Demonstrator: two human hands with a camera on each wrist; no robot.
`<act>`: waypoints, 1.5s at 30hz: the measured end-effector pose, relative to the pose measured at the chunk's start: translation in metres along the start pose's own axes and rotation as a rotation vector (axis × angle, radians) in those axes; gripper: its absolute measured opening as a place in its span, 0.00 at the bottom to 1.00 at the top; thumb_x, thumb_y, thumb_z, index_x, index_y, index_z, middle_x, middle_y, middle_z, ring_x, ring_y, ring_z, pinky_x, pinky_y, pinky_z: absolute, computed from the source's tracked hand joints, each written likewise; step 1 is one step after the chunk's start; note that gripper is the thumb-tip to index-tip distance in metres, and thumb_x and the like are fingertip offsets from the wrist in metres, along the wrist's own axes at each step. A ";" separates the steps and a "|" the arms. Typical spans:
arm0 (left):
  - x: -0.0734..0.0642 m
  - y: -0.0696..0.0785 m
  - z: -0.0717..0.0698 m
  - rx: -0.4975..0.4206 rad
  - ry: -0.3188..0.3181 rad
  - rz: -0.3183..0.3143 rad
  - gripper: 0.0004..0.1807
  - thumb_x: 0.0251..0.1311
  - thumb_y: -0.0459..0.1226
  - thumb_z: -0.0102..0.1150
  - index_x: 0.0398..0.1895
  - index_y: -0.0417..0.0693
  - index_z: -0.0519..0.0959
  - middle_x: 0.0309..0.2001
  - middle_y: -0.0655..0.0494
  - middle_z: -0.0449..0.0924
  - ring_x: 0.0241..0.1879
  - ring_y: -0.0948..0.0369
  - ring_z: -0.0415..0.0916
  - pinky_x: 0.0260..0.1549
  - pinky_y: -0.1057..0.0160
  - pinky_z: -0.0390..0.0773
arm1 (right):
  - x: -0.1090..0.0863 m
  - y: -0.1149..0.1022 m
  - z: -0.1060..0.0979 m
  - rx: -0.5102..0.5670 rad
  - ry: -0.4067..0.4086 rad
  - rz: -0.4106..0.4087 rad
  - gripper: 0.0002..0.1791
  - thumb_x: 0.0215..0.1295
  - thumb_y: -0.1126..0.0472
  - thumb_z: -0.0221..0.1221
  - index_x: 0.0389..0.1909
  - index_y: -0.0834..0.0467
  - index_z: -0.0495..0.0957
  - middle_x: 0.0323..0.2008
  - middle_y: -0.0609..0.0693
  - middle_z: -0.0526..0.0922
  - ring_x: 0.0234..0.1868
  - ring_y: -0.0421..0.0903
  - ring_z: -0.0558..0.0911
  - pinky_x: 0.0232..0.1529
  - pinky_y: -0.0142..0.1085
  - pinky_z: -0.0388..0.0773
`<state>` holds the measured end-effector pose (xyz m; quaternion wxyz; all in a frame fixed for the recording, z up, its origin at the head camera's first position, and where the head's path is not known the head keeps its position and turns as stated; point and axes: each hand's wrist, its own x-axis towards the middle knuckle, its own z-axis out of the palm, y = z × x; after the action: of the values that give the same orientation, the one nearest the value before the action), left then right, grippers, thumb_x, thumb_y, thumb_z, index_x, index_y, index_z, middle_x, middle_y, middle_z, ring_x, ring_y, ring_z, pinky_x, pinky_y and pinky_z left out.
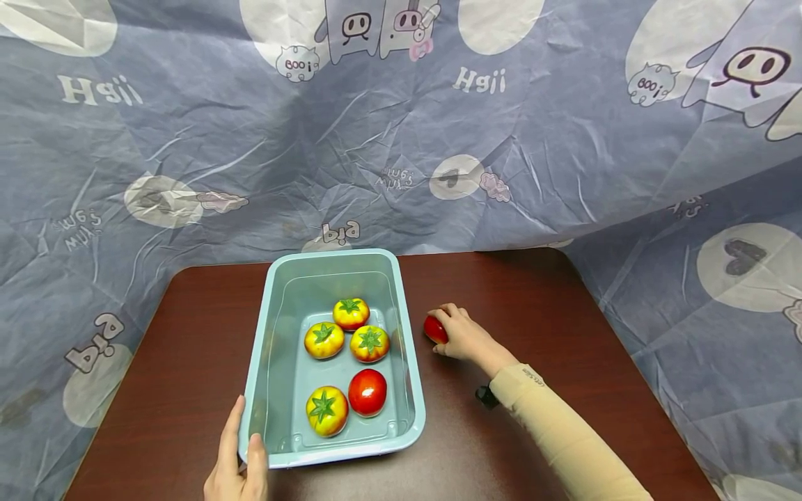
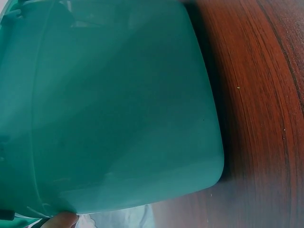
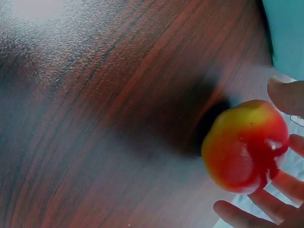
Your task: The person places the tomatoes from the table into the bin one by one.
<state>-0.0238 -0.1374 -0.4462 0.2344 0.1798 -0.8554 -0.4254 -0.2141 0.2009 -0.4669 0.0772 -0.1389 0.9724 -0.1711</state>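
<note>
A light blue-green plastic tub (image 1: 410,379) stands on the table. Inside are several artificial-looking yellow-and-red tomatoes with green leaf tops, such as this tomato (image 1: 323,341), and one showing a plain red side (image 1: 367,392). My left hand (image 1: 238,459) holds the tub's near left corner, thumb at the rim and a finger along the outer side; the left wrist view shows mostly the tub's outer wall (image 2: 128,109) and one fingertip. To the right of the tub, my right hand (image 1: 462,335) grips another red-and-yellow tomato (image 3: 244,147) between thumb and fingers, low over the table.
The dark brown wooden table (image 1: 532,292) extends on both sides of the tub. A patterned grey-blue cloth (image 1: 351,160) hangs behind the table and down its right side. A small black object (image 1: 486,396) shows beneath the right sleeve's cuff.
</note>
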 end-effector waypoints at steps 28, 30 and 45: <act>0.000 -0.001 -0.001 0.004 -0.012 -0.005 0.31 0.65 0.31 0.53 0.71 0.59 0.69 0.49 0.33 0.83 0.36 0.84 0.67 0.22 0.87 0.67 | -0.002 0.002 0.012 0.001 0.036 0.002 0.38 0.49 0.65 0.72 0.64 0.55 0.71 0.55 0.58 0.72 0.54 0.58 0.72 0.49 0.50 0.80; 0.000 0.000 -0.001 0.005 -0.011 -0.006 0.31 0.65 0.32 0.52 0.71 0.60 0.69 0.49 0.33 0.83 0.36 0.83 0.67 0.22 0.87 0.67 | -0.003 0.001 0.009 0.000 0.042 0.001 0.37 0.49 0.64 0.72 0.63 0.55 0.71 0.56 0.58 0.72 0.55 0.58 0.72 0.48 0.50 0.81; 0.000 0.000 0.000 0.005 -0.038 -0.017 0.31 0.65 0.32 0.52 0.72 0.57 0.67 0.52 0.31 0.81 0.42 0.40 0.81 0.21 0.76 0.76 | -0.008 -0.016 -0.033 -0.007 0.159 -0.089 0.37 0.49 0.63 0.71 0.63 0.54 0.71 0.55 0.58 0.73 0.54 0.60 0.73 0.46 0.52 0.82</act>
<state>-0.0242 -0.1375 -0.4460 0.2139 0.1796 -0.8592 -0.4287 -0.2091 0.1995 -0.4300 -0.0083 -0.1684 0.9688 -0.1816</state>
